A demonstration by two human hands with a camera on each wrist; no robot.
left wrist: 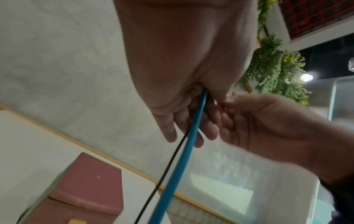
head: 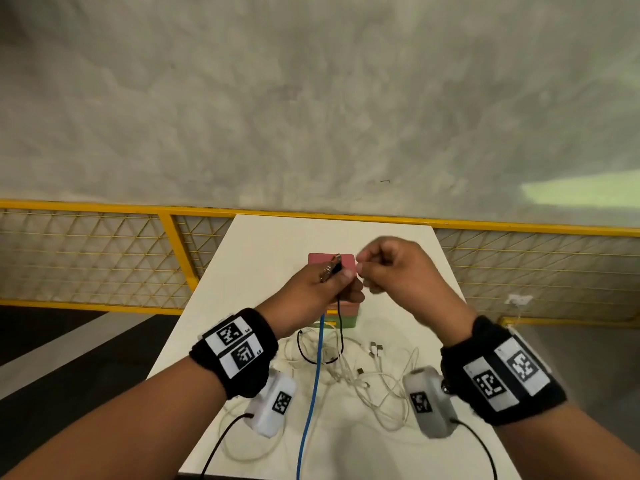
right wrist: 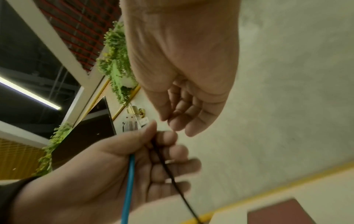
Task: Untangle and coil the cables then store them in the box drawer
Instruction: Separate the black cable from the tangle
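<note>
My left hand (head: 329, 285) is raised over the table and grips a blue cable (head: 313, 382) and a thin black cable (head: 341, 327) together. Their connector ends (head: 333, 266) stick up above its thumb. Both cables hang from the fist (left wrist: 182, 121) to the table, the blue cable (left wrist: 184, 159) beside the black cable (left wrist: 168, 166). My right hand (head: 388, 271) is just right of the left, fingers curled, with its fingertips (right wrist: 178, 125) close to the left hand (right wrist: 134, 159); nothing shows between them. The pink and green box drawer (head: 346, 318) stands behind the hands.
A tangle of white cables (head: 381, 375) with loose plugs lies on the white table (head: 263, 258) below my hands, with a black loop (head: 311, 355) among them. A yellow mesh fence (head: 104, 251) runs behind the table's far edge, before a grey wall.
</note>
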